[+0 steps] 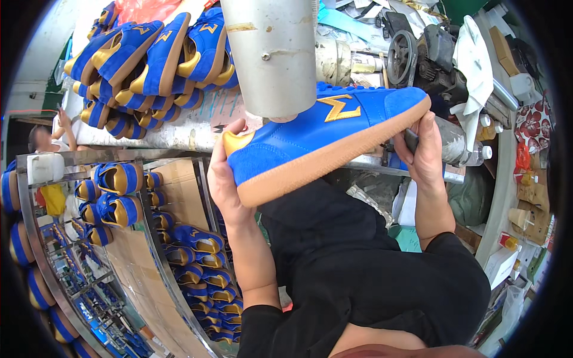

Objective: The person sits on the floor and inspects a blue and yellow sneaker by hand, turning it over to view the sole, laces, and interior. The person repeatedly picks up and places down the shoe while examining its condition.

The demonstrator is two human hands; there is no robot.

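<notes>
A blue sneaker (pixel 292 146) with a gum-brown sole, a gold heel patch and a gold zigzag emblem is raised in front of me, side on, its toe to the right and slightly higher. My left hand (pixel 224 182) is closed round the heel end. At the toe, my right hand (pixel 425 149) grips the sole edge from below. A small dark piece (pixel 411 141) shows between the right fingers; its kind I cannot make out. Just above the shoe hangs a grey metal cylinder (pixel 268 53), hiding part of the shoe's upper edge.
Matching sneakers (pixel 146 56) are piled on the workbench (pixel 179 138) at the far left. A metal rack (pixel 89 156) with more shoes stands to my left. A machine with a black pulley wheel (pixel 401 58), bottles (pixel 477 156) and a white cloth (pixel 474 59) occupy the right. Another person (pixel 51 140) is at the far left.
</notes>
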